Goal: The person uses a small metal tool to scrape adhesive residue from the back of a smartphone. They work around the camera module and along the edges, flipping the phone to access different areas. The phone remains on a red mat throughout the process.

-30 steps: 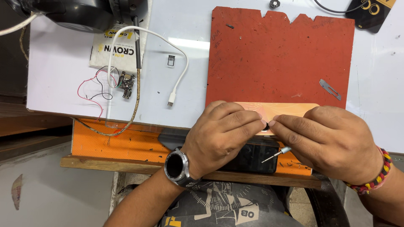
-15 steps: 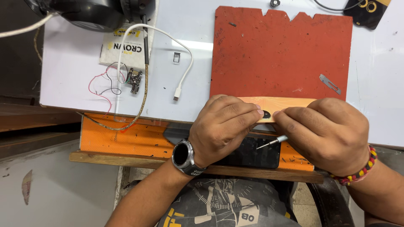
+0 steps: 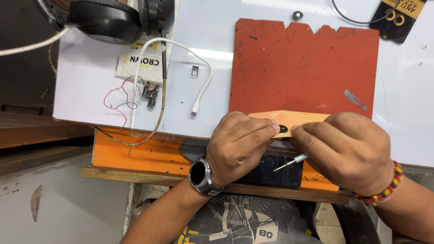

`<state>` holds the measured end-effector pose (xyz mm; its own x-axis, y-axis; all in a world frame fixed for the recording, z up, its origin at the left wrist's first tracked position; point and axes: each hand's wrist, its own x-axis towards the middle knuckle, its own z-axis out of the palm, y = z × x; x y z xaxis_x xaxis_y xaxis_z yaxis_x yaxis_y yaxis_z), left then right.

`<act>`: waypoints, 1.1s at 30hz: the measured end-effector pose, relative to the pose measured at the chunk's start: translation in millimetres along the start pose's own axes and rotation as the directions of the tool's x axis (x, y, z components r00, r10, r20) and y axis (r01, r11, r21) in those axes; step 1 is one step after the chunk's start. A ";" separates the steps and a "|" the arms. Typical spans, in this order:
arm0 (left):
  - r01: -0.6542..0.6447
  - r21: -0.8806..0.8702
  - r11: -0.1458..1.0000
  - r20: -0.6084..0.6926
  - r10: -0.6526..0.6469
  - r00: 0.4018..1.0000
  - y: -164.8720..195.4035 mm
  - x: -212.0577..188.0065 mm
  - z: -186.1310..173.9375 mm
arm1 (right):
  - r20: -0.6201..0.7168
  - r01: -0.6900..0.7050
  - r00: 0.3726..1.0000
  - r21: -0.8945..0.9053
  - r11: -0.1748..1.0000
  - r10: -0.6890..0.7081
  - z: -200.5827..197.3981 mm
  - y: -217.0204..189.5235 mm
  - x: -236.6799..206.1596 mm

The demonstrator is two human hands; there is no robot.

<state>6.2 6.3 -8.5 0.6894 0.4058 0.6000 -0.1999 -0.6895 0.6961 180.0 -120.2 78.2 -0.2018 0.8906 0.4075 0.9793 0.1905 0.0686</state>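
At the near edge of the red mat point(image 3: 307, 63), between both hands: peach strip point(image 3: 298, 118) lying left to right, left hand point(image 3: 237, 147) fingers point(image 3: 260, 128) pinching one side of its dark ring point(image 3: 283, 129), right hand point(image 3: 346, 151) pinching the other, small screwdriver point(image 3: 291, 162) tucked under.

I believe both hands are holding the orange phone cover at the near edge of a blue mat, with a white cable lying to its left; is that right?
Not quite: the mat is red, not blue, as the head view shows. The rest holds: the left hand and the right hand both hold the orange phone cover at the mat's near edge, and the white cable lies to its left.
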 end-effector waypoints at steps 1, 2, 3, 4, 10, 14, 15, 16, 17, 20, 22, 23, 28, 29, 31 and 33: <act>0.034 -0.021 0.999 -0.014 -0.035 0.999 0.4 0.5 -0.4 | 0.013 -0.011 1.000 -0.018 1.000 0.011 -1.2 2.5 0.9; 0.069 -0.046 0.997 -0.024 -0.070 0.997 1.4 0.8 -0.1 | 0.027 -0.025 0.999 -0.038 0.999 0.026 -2.8 5.7 1.0; 0.101 -0.074 0.992 -0.032 -0.103 0.994 1.3 2.4 0.8 | 0.042 -0.041 0.998 -0.060 0.997 0.043 -5.2 10.3 0.7; 0.153 -0.095 0.984 -0.036 -0.157 0.987 0.4 4.6 1.7 | 0.071 -0.057 0.996 -0.079 0.995 0.062 -8.4 15.7 -0.5; 0.516 -0.322 0.794 0.043 -0.532 0.846 3.2 13.6 3.0 | 0.370 -0.347 0.865 -0.046 0.937 0.339 -14.2 50.8 -15.9; 0.507 -0.263 0.821 0.039 -0.516 0.855 3.6 20.4 2.4 | 0.435 -0.551 0.746 -0.021 0.834 0.504 2.8 76.1 -25.6; 0.464 -0.227 0.856 0.015 -0.473 0.881 3.8 21.3 2.6 | 0.407 -0.566 0.751 -0.007 0.824 0.520 6.7 82.3 -28.3; 0.397 -0.151 0.905 -0.027 -0.405 0.914 3.7 21.7 2.6 | 0.403 -0.560 0.757 -0.006 0.828 0.515 10.4 88.6 -30.8; 0.330 -0.070 0.941 -0.063 -0.334 0.940 4.4 20.7 2.2 | 0.401 -0.553 0.762 -0.002 0.833 0.508 13.8 94.3 -33.3; 0.388 -0.221 0.895 -0.048 -0.407 0.912 3.6 16.6 1.9 | 0.366 -0.572 0.768 0.024 0.820 0.525 21.5 104.5 -41.6; 0.460 -0.327 0.826 0.001 -0.486 0.874 2.8 12.4 0.7 | 0.338 -0.589 0.772 0.062 0.806 0.538 25.4 108.7 -45.7; 0.476 -0.320 0.819 0.015 -0.498 0.867 1.0 11.1 -2.2 | 0.325 -0.595 0.776 0.089 0.799 0.541 27.5 111.0 -46.2; 0.397 -0.277 0.875 0.078 -0.392 0.917 3.3 7.5 -11.5 | 0.254 -0.601 0.788 0.114 0.791 0.561 32.0 110.5 -50.1; 0.349 -0.243 0.905 0.083 -0.339 0.937 5.1 7.2 -14.2 | 0.230 -0.569 0.812 0.103 0.816 0.537 31.6 110.1 -49.8; 0.272 -0.139 0.952 0.098 -0.260 0.961 7.4 7.8 -19.6 | 0.207 -0.541 0.831 0.082 0.837 0.517 29.8 107.9 -48.5; 0.205 0.004 0.979 0.119 -0.204 0.972 6.7 10.3 -23.7 | 0.204 -0.550 0.824 0.065 0.833 0.529 26.2 104.0 -46.6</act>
<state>-4.5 20.0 11.7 0.7933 0.4637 0.3945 -0.0516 -0.5943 0.8026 290.8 -131.1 42.5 0.3479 0.9188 0.1863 0.9253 -0.3046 -0.2260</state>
